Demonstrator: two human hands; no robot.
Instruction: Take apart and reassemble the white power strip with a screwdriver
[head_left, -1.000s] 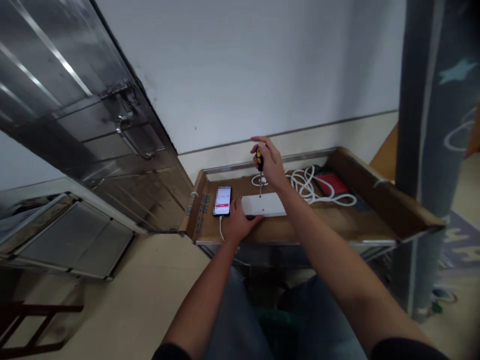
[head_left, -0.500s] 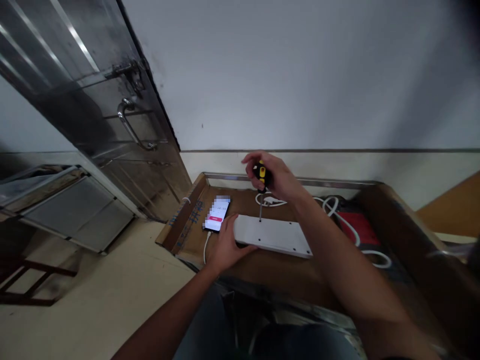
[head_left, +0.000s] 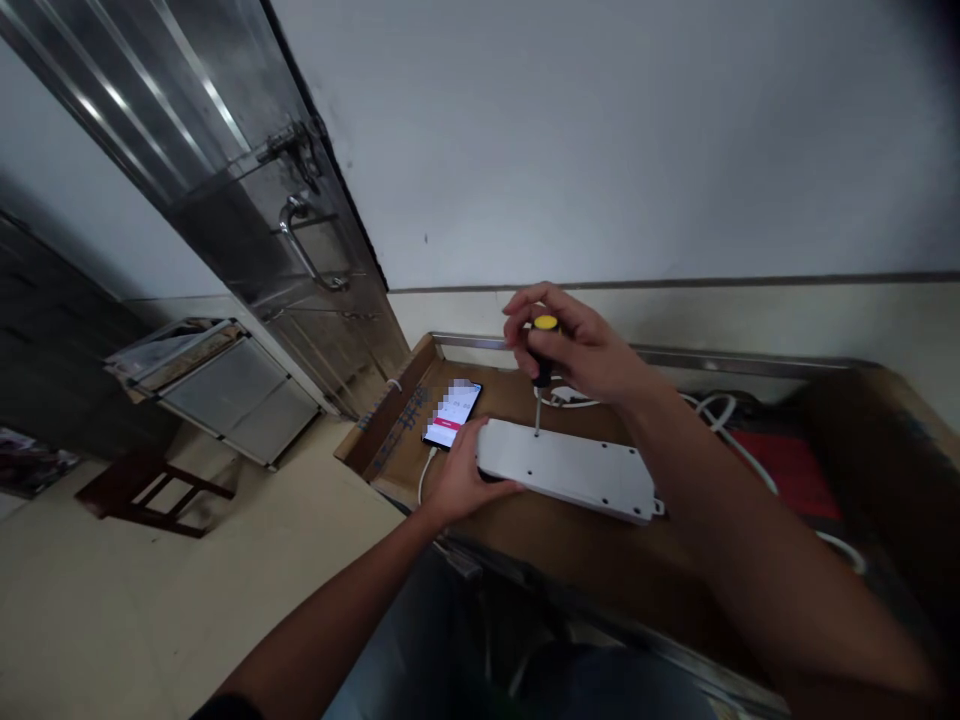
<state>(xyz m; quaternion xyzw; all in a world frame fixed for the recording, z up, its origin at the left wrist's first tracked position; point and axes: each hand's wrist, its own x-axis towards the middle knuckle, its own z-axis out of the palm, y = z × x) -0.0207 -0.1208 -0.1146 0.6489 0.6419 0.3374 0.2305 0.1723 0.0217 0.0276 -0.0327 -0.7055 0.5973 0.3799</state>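
Note:
A long white power strip point(head_left: 570, 468) lies with its screw-hole side up on the brown tabletop. My left hand point(head_left: 463, 480) grips its left end, thumb along the near edge and fingers on the far side. In my right hand point(head_left: 574, 345) is a screwdriver point(head_left: 542, 372) with a black and yellow handle, held nearly upright. Its tip meets a hole near the strip's far left edge. Several other dark holes show along the strip. Behind the strip lies a white cable with a plug point(head_left: 562, 396), partly hidden by my right hand.
A lit phone point(head_left: 453, 414) with a charging cable point(head_left: 425, 477) lies left of the strip. A red item point(head_left: 787, 475) and looped white cable point(head_left: 718, 412) lie to the right. Raised wooden edges point(head_left: 390, 425) border the tabletop. A stool point(head_left: 154, 490) and metal door point(head_left: 300, 230) are at left.
The view has shifted left, so the scene sits further right. My right hand has turned on the screwdriver, whose yellow cap now faces me. My left hand keeps its hold on the strip.

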